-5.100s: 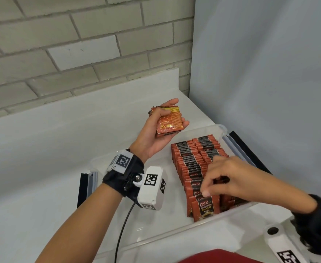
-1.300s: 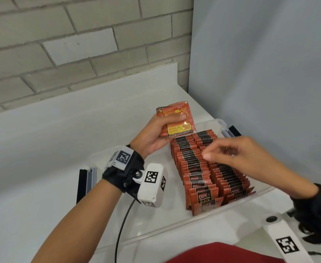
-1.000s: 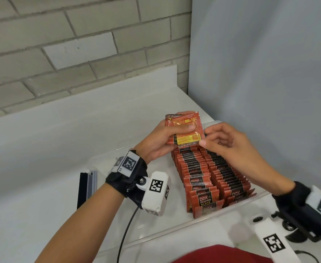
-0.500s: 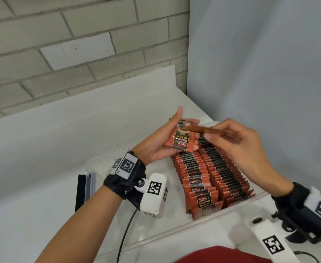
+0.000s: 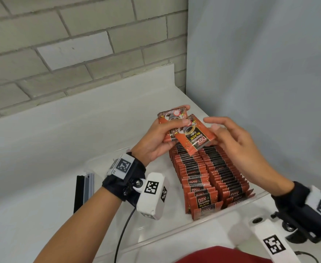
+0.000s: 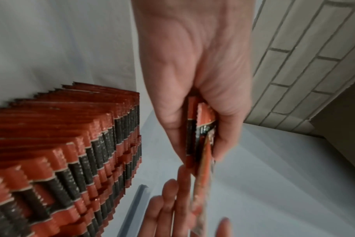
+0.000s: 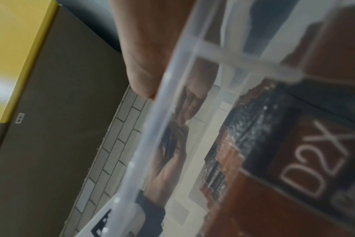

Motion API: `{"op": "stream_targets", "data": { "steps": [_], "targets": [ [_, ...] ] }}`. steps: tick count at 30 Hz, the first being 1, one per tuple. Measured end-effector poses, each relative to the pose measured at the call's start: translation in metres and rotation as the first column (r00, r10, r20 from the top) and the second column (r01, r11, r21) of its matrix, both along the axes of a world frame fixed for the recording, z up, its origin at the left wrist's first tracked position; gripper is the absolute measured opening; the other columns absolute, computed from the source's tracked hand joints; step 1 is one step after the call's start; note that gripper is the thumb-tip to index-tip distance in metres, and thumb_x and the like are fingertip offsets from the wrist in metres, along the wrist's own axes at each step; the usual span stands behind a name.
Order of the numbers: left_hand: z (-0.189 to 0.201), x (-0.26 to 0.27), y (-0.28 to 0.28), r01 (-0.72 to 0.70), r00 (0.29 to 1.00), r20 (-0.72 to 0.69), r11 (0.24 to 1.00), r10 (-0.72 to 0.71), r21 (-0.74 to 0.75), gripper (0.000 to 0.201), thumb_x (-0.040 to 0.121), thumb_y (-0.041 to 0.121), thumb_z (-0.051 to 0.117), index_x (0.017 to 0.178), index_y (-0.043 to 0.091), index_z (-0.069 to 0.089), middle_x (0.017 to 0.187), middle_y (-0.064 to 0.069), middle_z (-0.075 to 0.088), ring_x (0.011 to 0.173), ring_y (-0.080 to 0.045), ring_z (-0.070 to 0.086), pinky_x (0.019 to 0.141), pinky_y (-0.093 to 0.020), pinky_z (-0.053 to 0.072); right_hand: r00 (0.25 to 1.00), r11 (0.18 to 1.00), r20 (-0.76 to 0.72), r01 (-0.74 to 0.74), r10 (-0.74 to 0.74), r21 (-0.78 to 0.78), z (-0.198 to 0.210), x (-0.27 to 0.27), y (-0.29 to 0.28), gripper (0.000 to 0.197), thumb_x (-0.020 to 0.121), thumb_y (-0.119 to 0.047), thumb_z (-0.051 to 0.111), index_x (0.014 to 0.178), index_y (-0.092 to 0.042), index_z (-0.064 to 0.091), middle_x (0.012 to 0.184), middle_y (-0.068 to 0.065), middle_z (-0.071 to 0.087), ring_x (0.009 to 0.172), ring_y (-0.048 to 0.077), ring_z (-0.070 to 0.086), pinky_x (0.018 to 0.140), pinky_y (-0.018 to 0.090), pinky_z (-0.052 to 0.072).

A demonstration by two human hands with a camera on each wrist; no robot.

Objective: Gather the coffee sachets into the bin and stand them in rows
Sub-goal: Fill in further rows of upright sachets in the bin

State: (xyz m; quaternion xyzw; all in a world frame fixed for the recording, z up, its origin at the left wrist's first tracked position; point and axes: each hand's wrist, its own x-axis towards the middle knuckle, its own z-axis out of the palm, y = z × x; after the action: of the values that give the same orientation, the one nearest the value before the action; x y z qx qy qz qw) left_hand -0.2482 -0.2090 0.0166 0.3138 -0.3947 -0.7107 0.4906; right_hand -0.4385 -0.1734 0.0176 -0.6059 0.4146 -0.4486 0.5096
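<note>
Both hands (image 5: 190, 133) hold sachets (image 5: 193, 137) above blurred bin (image 7: 168, 112).

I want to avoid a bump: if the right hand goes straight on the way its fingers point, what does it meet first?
Probably the front sachet, which the right hand already pinches, then the left hand gripping the small stack; depth is uncertain.

The sachet (image 5: 194, 136) pinched by the right hand (image 5: 235, 141) read "D2X", "BLACK" and "Coffee", printed upside down toward the camera. The front sachets of the standing rows (image 5: 203, 201) showed "D2X" and "BLACK". Through the clear bin wall (image 7: 168, 112), the right wrist view gave a blurred "D2X", probably the same brand.
</note>
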Motion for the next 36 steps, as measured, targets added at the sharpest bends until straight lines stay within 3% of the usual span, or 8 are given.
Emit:
{"op": "stream_targets", "data": {
  "steps": [3,8,14,19,23,28,32,36],
  "targets": [
    [0.001,0.000,0.000,-0.059,0.998,-0.038,0.998,0.058,-0.032,0.035,0.079,0.000,0.059,0.109,0.016,0.062,0.087,-0.005,0.073,0.083,-0.018,0.071,0.072,-0.031,0.058,0.996,0.995,-0.005,-0.092,0.092,0.050,-0.001,0.001,-0.001,0.052,0.077,-0.062,0.063,0.112,-0.024,0.064,0.098,0.005,0.074,0.091,0.021,0.070,0.086,0.029,0.054],
    [-0.002,0.002,-0.001,-0.078,0.996,-0.050,0.995,0.075,-0.063,0.036,0.083,-0.004,0.059,0.110,0.020,0.063,0.091,-0.005,0.072,0.089,-0.021,0.070,0.081,-0.035,0.056,0.987,0.983,-0.014,-0.161,0.163,0.086,0.002,0.003,0.002,0.038,0.074,-0.028,0.068,0.111,-0.021,0.066,0.091,0.001,0.076,0.083,0.013,0.071,0.078,0.018,0.053],
    [0.001,0.001,0.000,-0.060,0.996,-0.071,0.996,0.054,-0.071,0.039,0.081,-0.007,0.056,0.110,0.018,0.061,0.091,-0.005,0.073,0.088,-0.021,0.071,0.074,-0.031,0.059,0.998,0.987,0.014,-0.065,0.064,0.145,-0.003,-0.001,-0.005,0.032,0.076,-0.024,0.069,0.102,-0.005,0.066,0.090,0.006,0.076,0.081,0.016,0.071,0.079,0.022,0.054],
    [0.002,0.003,-0.002,-0.098,0.988,-0.119,0.995,0.098,0.003,0.024,0.087,0.005,0.059,0.109,0.014,0.063,0.097,-0.009,0.071,0.090,-0.019,0.069,0.080,-0.031,0.058,0.996,0.993,0.044,0.071,-0.075,0.099,0.002,-0.007,-0.003,0.021,0.075,-0.026,0.069,0.092,-0.012,0.068,0.082,0.004,0.074,0.071,0.009,0.066,0.067,0.016,0.052],
    [0.005,0.006,-0.004,-0.171,0.976,-0.124,0.983,0.179,0.072,0.026,0.083,0.022,0.060,0.106,0.012,0.063,0.083,-0.005,0.062,0.074,-0.015,0.064,0.071,-0.029,0.057,0.985,0.996,-0.148,-0.091,0.092,0.014,0.024,-0.016,0.008,0.012,0.069,-0.027,0.072,0.075,-0.019,0.075,0.078,0.002,0.074,0.068,0.010,0.068,0.066,0.020,0.056],
    [0.003,0.006,-0.005,-0.177,0.972,-0.136,0.978,0.191,0.106,0.024,0.086,0.023,0.059,0.107,0.011,0.063,0.085,-0.007,0.061,0.078,-0.017,0.062,0.073,-0.030,0.056,0.724,0.892,-0.584,-0.452,0.366,-0.002,0.045,-0.031,0.024,0.013,0.072,-0.037,0.071,0.082,-0.034,0.078,0.082,-0.019,0.071,0.077,0.004,0.064,0.068,0.015,0.047],
    [0.004,0.006,-0.004,-0.169,0.974,-0.130,0.979,0.183,0.115,0.024,0.086,0.024,0.059,0.106,0.011,0.063,0.086,-0.007,0.061,0.079,-0.017,0.062,0.073,-0.030,0.056,0.508,0.785,-0.712,-0.611,0.485,0.099,0.036,-0.033,0.026,0.013,0.084,-0.029,0.069,0.094,-0.028,0.077,0.086,-0.036,0.064,0.088,-0.007,0.061,0.076,0.007,0.042],
    [0.006,0.006,-0.003,-0.174,0.974,-0.123,0.978,0.188,0.119,0.027,0.081,0.023,0.060,0.105,0.010,0.063,0.084,-0.007,0.061,0.079,-0.017,0.061,0.071,-0.029,0.057,0.405,0.731,-0.778,-0.675,0.480,0.099,0.017,-0.027,0.025,0.014,0.091,-0.026,0.063,0.100,-0.026,0.075,0.081,-0.035,0.058,0.093,-0.010,0.055,0.081,0.004,0.036]
  ]
}}
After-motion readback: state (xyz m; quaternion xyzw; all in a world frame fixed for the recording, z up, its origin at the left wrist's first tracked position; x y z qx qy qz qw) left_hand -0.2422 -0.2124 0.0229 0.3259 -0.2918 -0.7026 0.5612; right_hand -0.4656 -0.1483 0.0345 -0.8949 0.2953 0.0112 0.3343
